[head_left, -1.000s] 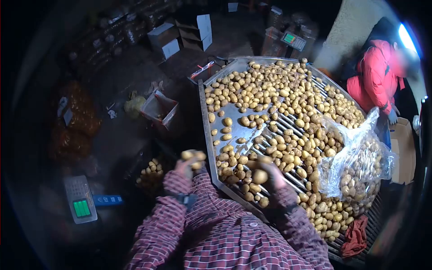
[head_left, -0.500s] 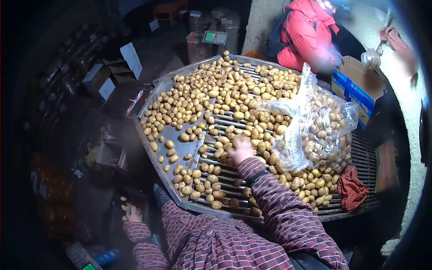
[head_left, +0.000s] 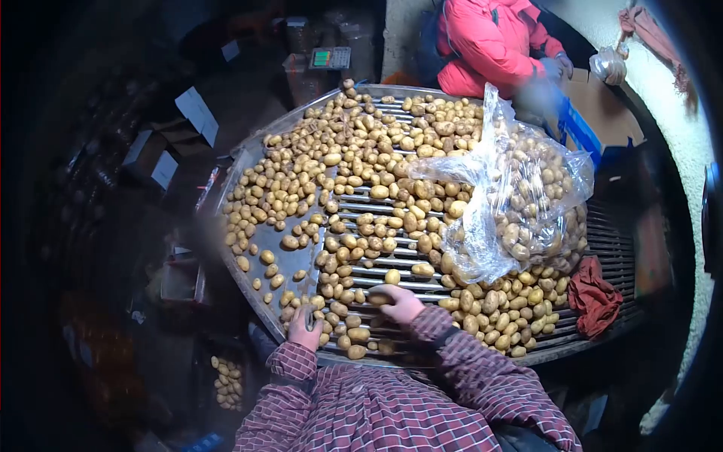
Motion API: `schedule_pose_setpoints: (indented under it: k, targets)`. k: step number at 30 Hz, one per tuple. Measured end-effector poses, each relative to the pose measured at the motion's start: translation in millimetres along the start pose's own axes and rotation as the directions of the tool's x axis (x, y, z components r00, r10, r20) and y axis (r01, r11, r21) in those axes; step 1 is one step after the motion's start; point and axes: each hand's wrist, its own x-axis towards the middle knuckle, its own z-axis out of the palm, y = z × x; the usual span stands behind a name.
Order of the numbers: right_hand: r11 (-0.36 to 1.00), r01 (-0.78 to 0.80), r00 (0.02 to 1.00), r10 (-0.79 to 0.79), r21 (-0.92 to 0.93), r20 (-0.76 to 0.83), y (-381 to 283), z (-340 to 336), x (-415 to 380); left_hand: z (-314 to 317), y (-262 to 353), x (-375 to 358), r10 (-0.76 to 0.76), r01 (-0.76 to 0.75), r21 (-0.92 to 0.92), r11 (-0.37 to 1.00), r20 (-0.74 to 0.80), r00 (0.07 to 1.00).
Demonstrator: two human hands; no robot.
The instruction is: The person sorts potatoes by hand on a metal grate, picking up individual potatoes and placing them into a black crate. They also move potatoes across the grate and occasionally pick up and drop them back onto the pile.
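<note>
Loose yellow-brown, rounded potatoes (head_left: 359,334) lie heaped over a broad worktop of parallel metal bars (head_left: 611,248), with a smooth grey metal sheet (head_left: 286,258) set in its left part, and the nearest cluster of them fills the space between the two bare hands. The left hand (head_left: 304,329) is at the near left edge of that cluster, its fingers pointing away from the body and bent down among the potatoes; whether its grip pinches one, I cannot tell. The right hand (head_left: 401,305) comes in from the opposite side, low over the bars, its fingers curved and pointing left towards the same cluster; something brownish shows under the fingertips, but blur hides whether the grip is pressed on it. Just beyond these fingers, on the far side from the body, sits a small, pale yellow, roundish potato (head_left: 392,276), clearly nearer the right hand than the left. A little farther out and to the right rests an oval tan potato (head_left: 423,269), its long axis running roughly crosswise, much as the bars do, so it lies beyond the back of the right hand rather than in front of its fingers. A clear plastic bag of potatoes (head_left: 520,188) stands well apart, beyond and to the right of both hands.
</note>
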Motion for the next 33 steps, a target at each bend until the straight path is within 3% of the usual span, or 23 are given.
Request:
schedule_pose_setpoints:
  k: [2, 4, 6, 7, 8, 10, 11, 14, 15, 16, 19, 20, 22, 25, 28, 30, 33]
  targets:
    - [0.89, -0.23, 0.961, 0.272, 0.393, -0.055, 8, -30, -19, 3, 1, 2, 0.064, -0.061, 0.067, 0.996, -0.042, 0.997]
    - [0.544, -0.309, 0.843, 0.537, 0.78, -0.04, 8, -59, -36, 5, -5, 5, 0.069, -0.064, 0.099, 0.993, -0.048, 0.996]
    - [0.854, -0.318, 0.828, 0.461, 0.412, -0.318, 28, -78, -33, 8, -17, 18, 0.031, -0.028, 0.099, 0.995, -0.021, 0.999]
    - [0.873, -0.34, 0.789, 0.467, 0.35, -0.399, 26, -80, -28, 4, -2, 29, 0.018, -0.013, 0.116, 0.993, -0.043, 0.999]
    - [0.937, -0.348, 0.818, 0.313, 0.018, -0.482, 33, -84, -20, 5, 5, 44, 0.044, -0.035, 0.127, 0.991, -0.065, 0.997]
    - [0.771, -0.474, 0.832, 0.233, -0.426, -0.504, 7, -84, -3, 9, 21, 77, 0.104, -0.089, 0.141, 0.986, -0.101, 0.989]
    - [0.694, -0.55, 0.829, 0.39, -0.464, -0.401, 8, -83, 6, 11, 34, 95, 0.114, -0.103, 0.166, 0.981, -0.058, 0.992]
    - [0.616, -0.488, 0.873, 0.362, -0.619, -0.328, 16, -59, 21, 35, 51, 142, 0.16, -0.158, 0.226, 0.961, 0.01, 0.987]
    - [0.633, -0.504, 0.864, 0.383, -0.588, -0.328, 8, -50, 22, 43, 53, 153, 0.161, -0.18, 0.272, 0.945, 0.088, 0.983]
    - [0.647, -0.521, 0.854, 0.406, -0.557, -0.327, 1, -44, 21, 51, 60, 158, 0.059, -0.114, 0.338, 0.934, 0.168, 0.984]
    - [0.69, -0.495, 0.867, 0.352, -0.527, -0.354, 22, -41, 14, 66, 75, 143, 0.084, -0.279, 0.555, 0.784, 0.35, 0.933]
    - [0.708, -0.484, 0.871, 0.334, -0.514, -0.36, 28, -41, 13, 69, 77, 132, 0.144, -0.319, 0.586, 0.745, 0.326, 0.934]
    - [0.721, -0.483, 0.869, 0.327, -0.497, -0.371, 36, -44, 16, 71, 66, 116, 0.209, -0.326, 0.511, 0.795, 0.274, 0.939]
    - [0.743, -0.481, 0.87, 0.341, -0.465, -0.355, 46, -47, 23, 53, 74, 93, 0.197, -0.328, 0.616, 0.716, 0.273, 0.942]
    - [0.714, -0.508, 0.859, 0.376, -0.483, -0.347, 37, -49, 28, 56, 79, 99, 0.084, -0.206, 0.465, 0.861, 0.268, 0.96]
    - [0.692, -0.526, 0.85, 0.417, -0.494, -0.321, 29, -50, 30, 77, 88, 100, 0.205, -0.319, 0.438, 0.841, 0.288, 0.935]
    - [0.713, -0.516, 0.857, 0.433, -0.475, -0.28, 34, -53, 26, 113, 98, 106, 0.042, -0.378, 0.607, 0.699, 0.493, 0.869]
